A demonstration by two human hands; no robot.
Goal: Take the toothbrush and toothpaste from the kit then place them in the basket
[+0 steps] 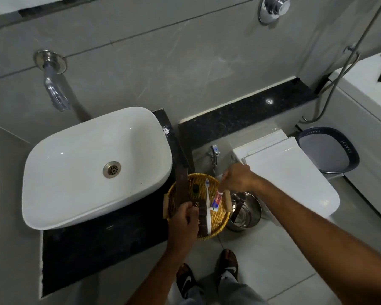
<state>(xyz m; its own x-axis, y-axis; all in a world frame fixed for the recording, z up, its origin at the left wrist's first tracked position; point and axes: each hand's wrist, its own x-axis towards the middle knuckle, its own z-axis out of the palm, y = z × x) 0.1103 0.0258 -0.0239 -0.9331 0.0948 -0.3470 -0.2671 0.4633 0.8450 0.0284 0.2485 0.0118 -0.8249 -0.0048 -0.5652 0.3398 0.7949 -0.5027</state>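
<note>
- Toothbrush (207, 205) lay in the basket (223, 219).
- Right hand (235, 178) pinched the toothpaste (216, 200) above it; likely next, letting go.
- Left hand (185, 219) gripped the kit (182, 188).

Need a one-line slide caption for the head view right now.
Right hand lowers small white toothpaste tube beside white toothbrush in round woven yellow basket; left hand holds dark brown kit box.
</note>
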